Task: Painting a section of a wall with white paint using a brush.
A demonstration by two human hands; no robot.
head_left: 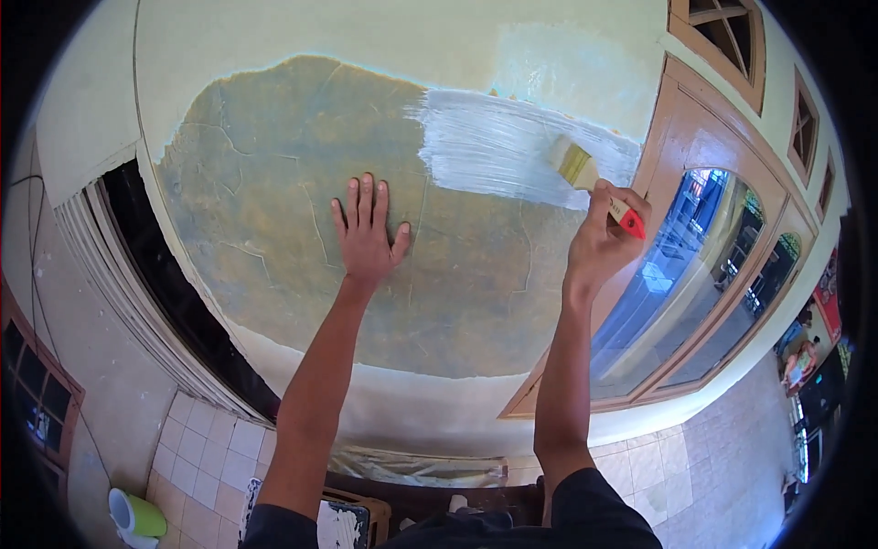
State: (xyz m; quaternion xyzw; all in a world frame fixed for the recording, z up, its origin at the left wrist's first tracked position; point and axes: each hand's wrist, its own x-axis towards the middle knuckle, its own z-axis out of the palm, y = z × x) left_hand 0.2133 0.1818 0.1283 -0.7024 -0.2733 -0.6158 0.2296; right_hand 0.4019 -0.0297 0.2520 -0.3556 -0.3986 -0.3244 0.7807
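A large bare patch (274, 201) of grey-brown plaster, with fine cracks, fills the wall before me. White paint (494, 146) in streaky strokes covers its upper right part. My left hand (368, 240) lies flat on the bare plaster with its fingers spread, holding nothing. In my right hand (604, 240) is a flat paintbrush (576, 166) with a pale handle and a red end. Its bristles touch the wet-looking white paint, and the fingers wrap round the handle.
To the right stands a wooden-framed window (686, 265) with reflecting glass. A dark doorway opening (174, 256) lies left of the patch. Below are a tiled floor (206, 439), a green and white container (137, 512) and a paint-smeared board or tray (340, 526). A person (801, 361) appears far right.
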